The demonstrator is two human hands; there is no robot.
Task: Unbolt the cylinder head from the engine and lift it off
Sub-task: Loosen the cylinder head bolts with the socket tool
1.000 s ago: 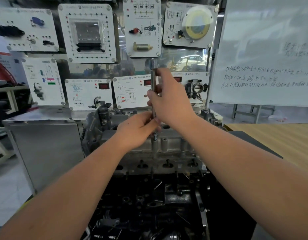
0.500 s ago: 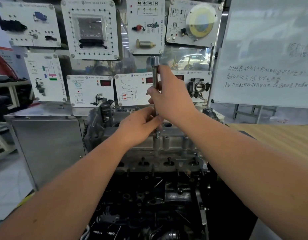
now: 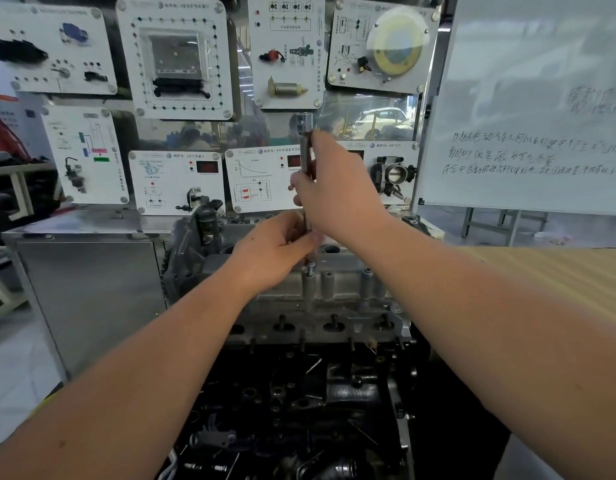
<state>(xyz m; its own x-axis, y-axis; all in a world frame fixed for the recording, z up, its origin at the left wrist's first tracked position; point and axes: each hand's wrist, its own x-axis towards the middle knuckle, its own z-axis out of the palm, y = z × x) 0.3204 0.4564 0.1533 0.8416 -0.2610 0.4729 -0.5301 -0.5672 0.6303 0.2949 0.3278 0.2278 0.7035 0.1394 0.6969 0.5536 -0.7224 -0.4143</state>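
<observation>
Right hand (image 3: 337, 188) grips the upright extension bar (image 3: 305, 143), left hand (image 3: 275, 252) pinches its lower end above a bolt (image 3: 310, 269) on the cylinder head (image 3: 334, 296), still seated on the engine (image 3: 299, 403); recommend keeping the bar vertical while turning.

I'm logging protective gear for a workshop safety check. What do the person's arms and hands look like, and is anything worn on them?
Both forearms are bare as far as the picture shows: no sleeves or cuffs in view. The left hand and the right hand wear no gloves. No watch, ring, bracelet or wrist strap shows on either one. The upper arms lie outside the picture.
</observation>
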